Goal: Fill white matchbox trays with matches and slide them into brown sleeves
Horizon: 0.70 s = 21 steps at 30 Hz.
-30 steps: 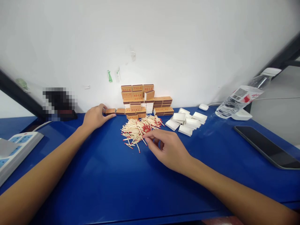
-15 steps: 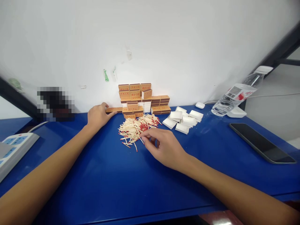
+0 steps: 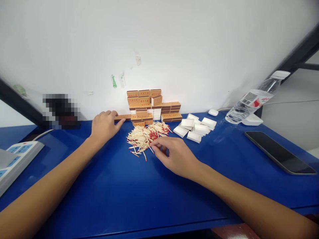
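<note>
Touching matchboxes (image 3: 123, 117) now joined, left hand (image 3: 104, 126) gapes; right hand (image 3: 175, 154) half curls, grip unclear.

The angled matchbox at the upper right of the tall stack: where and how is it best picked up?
Probably by its two short ends, coming from the front. The angled matchbox is turned so its left end shows, and no box stands beside its right end. Another box shows close behind its top, so the back looks awkward.
</note>
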Each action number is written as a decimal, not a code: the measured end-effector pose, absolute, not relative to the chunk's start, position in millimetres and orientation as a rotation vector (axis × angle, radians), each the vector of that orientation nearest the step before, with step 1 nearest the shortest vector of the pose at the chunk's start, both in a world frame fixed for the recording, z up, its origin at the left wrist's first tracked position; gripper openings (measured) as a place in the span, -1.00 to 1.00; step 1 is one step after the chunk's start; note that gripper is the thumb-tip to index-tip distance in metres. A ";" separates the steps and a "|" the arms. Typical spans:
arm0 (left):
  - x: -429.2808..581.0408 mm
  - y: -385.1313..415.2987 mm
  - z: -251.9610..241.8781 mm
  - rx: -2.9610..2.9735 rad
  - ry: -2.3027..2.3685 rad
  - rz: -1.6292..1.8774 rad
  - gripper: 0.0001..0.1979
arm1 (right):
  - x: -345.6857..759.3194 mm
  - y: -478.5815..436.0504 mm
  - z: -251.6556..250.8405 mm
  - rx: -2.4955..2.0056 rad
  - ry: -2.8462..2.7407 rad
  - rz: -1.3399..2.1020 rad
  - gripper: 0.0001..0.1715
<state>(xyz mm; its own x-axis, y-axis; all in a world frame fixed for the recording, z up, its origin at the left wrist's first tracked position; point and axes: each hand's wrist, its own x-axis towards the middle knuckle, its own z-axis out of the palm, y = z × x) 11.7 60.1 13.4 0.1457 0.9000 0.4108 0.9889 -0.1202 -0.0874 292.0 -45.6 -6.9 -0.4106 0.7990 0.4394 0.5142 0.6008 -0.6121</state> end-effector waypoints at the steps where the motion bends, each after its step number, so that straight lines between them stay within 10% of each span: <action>1: 15.2 51.2 15.3 -2.110 -1.780 -0.361 -0.56 | 292.1 -45.0 -7.1 -1.042 -2.107 0.508 -0.80; 21: 3.2 -20.5 4.9 -2.548 -1.069 -0.358 -0.65 | 374.6 63.5 56.0 -1.502 -2.343 0.059 -0.79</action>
<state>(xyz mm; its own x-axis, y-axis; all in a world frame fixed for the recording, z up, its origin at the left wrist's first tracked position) 3.2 -20.5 4.9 0.6827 0.6353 0.3610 0.7247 -0.6521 -0.2228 374.6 63.5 56.0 -0.3731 0.8868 0.2726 0.8719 0.4356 -0.2236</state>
